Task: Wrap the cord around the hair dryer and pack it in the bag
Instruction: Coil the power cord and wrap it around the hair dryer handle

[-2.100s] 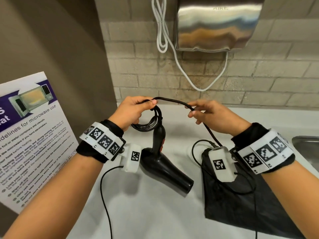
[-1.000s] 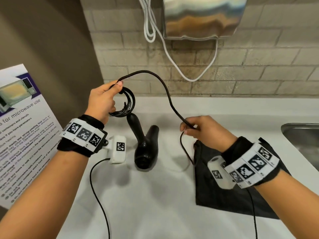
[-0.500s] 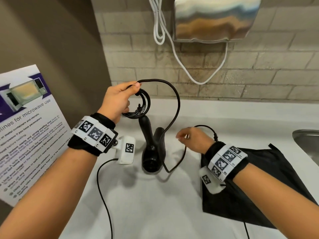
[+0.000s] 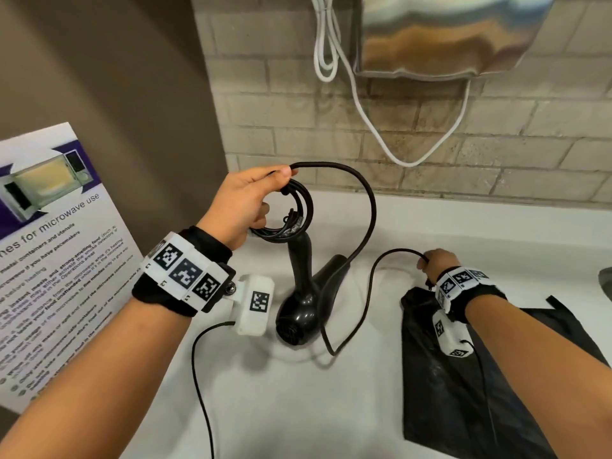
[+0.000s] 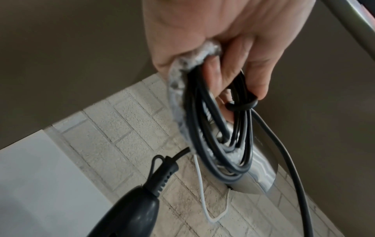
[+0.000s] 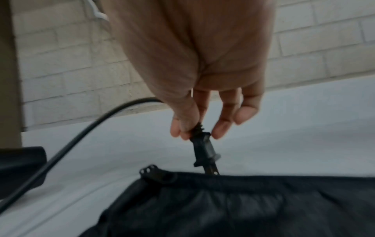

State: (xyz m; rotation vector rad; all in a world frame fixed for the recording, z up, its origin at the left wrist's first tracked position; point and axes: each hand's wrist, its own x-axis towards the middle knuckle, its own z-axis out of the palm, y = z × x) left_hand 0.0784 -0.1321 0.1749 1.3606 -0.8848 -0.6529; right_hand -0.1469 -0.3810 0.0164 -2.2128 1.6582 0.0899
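Observation:
A black hair dryer (image 4: 303, 303) hangs nozzle-down over the white counter (image 4: 265, 392), its handle end (image 5: 129, 213) just below my left hand (image 4: 245, 207). That hand grips several coils of the black cord (image 4: 298, 210) (image 5: 219, 128) above the handle. A free length of cord (image 4: 371, 207) arcs up and right, drops past the dryer, loops low and rises to my right hand (image 4: 433, 263). There my fingers pinch the cord at the plug (image 6: 205, 149), which hangs just above the rim of the black bag (image 6: 243, 205). The bag (image 4: 463, 385) lies flat on the counter at the right.
A brick wall (image 4: 496, 144) backs the counter, with a steel wall unit (image 4: 447, 31) and a white cable (image 4: 364, 104) hanging from it. A microwave poster (image 4: 49, 253) leans at the left. A sink edge (image 4: 606, 279) shows far right. Thin sensor wires trail from both wrists.
My right hand slid down the cord to its plug end near the bag's mouth. The left hand kept the coils and the dryer turned nozzle-down.

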